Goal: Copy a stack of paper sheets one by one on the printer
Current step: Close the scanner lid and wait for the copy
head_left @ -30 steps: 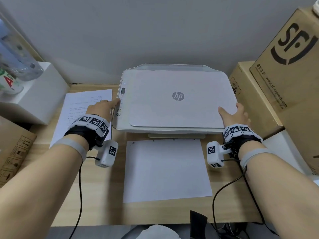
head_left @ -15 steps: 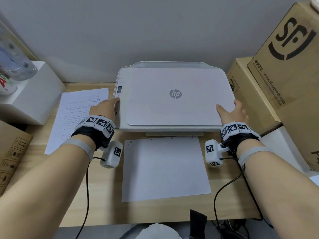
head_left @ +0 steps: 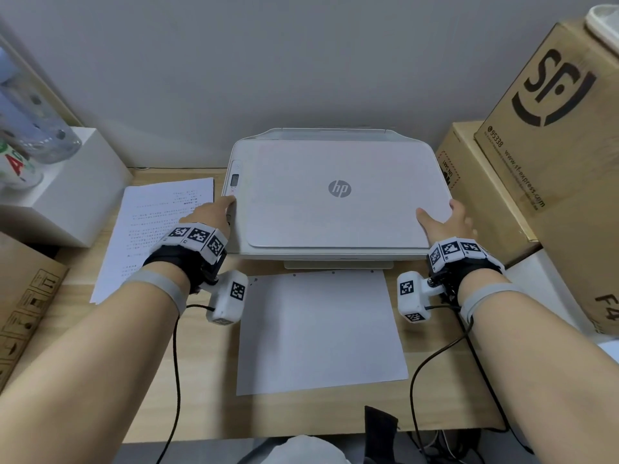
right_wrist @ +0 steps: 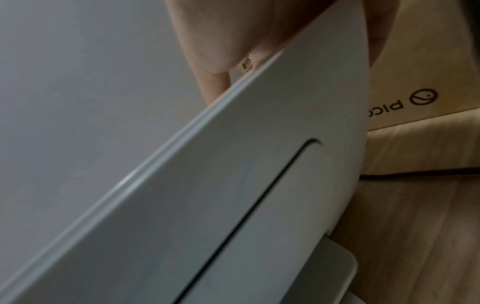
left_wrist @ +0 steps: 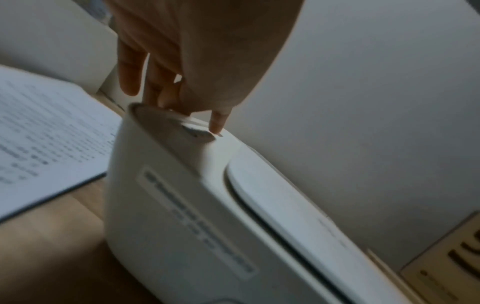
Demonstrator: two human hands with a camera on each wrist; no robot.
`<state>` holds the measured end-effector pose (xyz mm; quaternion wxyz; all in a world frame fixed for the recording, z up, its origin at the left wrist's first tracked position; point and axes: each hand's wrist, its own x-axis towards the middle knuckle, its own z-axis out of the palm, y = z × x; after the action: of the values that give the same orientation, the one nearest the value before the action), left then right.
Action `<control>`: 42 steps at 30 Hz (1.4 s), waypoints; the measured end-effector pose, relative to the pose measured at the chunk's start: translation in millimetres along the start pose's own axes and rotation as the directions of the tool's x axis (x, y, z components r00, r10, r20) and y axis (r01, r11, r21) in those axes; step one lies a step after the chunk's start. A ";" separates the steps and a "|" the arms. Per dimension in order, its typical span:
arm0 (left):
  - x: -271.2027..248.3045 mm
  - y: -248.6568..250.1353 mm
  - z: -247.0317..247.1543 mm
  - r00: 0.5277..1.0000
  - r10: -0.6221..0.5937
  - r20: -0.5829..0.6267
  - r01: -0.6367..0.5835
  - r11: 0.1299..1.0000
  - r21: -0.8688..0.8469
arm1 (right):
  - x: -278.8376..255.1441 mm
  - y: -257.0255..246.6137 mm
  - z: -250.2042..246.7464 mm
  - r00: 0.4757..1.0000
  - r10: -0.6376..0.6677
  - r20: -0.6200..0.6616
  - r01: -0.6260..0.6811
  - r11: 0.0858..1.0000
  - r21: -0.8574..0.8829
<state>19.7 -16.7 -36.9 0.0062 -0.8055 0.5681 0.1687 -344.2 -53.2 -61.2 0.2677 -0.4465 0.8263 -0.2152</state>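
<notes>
A white HP printer (head_left: 335, 195) stands at the back of the desk with its lid down. My left hand (head_left: 214, 216) lies at its left control strip; in the left wrist view a fingertip (left_wrist: 218, 123) touches the top of the printer (left_wrist: 182, 205) with the fingers held straight. My right hand (head_left: 449, 222) rests on the lid's front right corner, thumb on top and fingers over the right edge. A printed sheet stack (head_left: 157, 229) lies left of the printer. A blank sheet (head_left: 318, 329) lies in front of it.
Cardboard boxes (head_left: 552, 162) crowd the printer's right side. A white box (head_left: 67, 195) with bottles on it stands at the left, and another carton (head_left: 23, 303) at the near left. Wrist-camera cables (head_left: 422, 380) trail over the wooden desk (head_left: 201, 396).
Both hands stay where they were on the printer. Only the head view has shifted a little.
</notes>
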 end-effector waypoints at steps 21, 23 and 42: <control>-18.8 49.6 -29.0 0.891 -0.215 0.400 0.334 0.907 -0.256 | 19.2 -26.2 -16.5 0.933 0.244 0.264 -0.233 0.970 -0.074; -12.9 42.6 -23.2 0.897 -0.262 0.355 0.364 0.895 -0.259 | 19.0 -26.5 -16.1 0.938 0.234 0.254 -0.216 0.972 -0.097; -3.5 29.0 -4.4 0.919 -0.304 0.250 0.393 0.736 -0.552 | 16.0 -21.7 -18.9 0.958 0.182 0.220 -0.129 0.963 -0.235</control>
<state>-6.8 -24.7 -26.5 -0.1728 -0.8446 0.3236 0.3899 -350.0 -75.7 -37.8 0.3312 -0.4290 0.8391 -0.0458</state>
